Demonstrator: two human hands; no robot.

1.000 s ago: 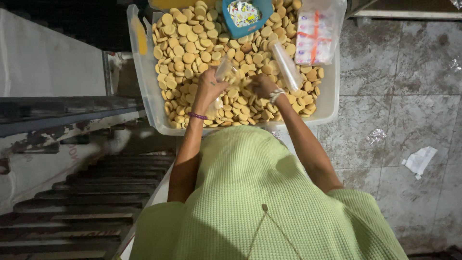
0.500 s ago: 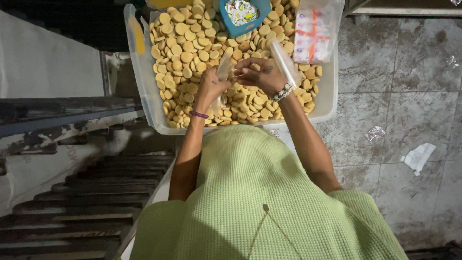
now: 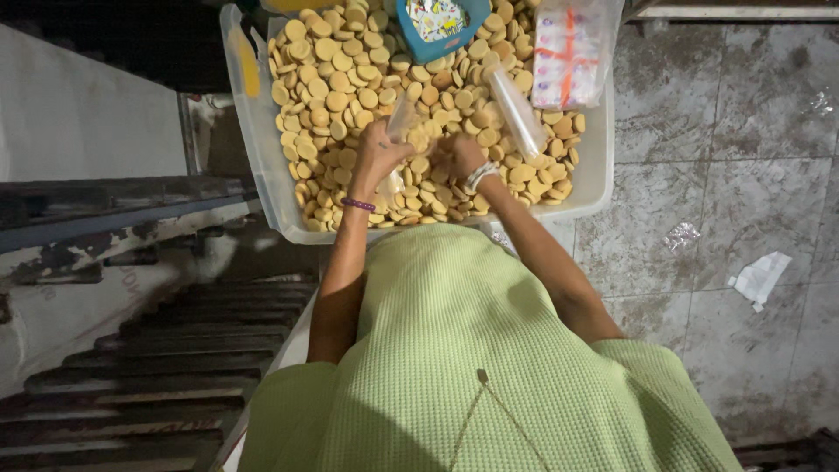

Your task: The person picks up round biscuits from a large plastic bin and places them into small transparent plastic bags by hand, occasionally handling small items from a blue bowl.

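A large translucent plastic bin (image 3: 262, 149) holds several round tan biscuits (image 3: 336, 96). My left hand (image 3: 377, 156), with a purple band on the wrist, grips a narrow clear plastic bag (image 3: 399, 118) held upright over the biscuits. My right hand (image 3: 459, 155), wearing a light bracelet, is closed on a few biscuits right beside the bag's mouth. Both hands meet near the middle of the bin.
A second clear tube bag (image 3: 516, 109) lies on the biscuits to the right. A blue scoop (image 3: 437, 26) with small wrappers sits at the bin's far side, next to a stack of printed bags (image 3: 568, 48). Grey tiled floor (image 3: 734, 157) with paper scraps (image 3: 759, 278) lies to the right; metal slats (image 3: 131, 385) lie to the left.
My right hand dropped to the biscuits and came back toward the bag in my left hand. The left hand and bag stayed nearly still.
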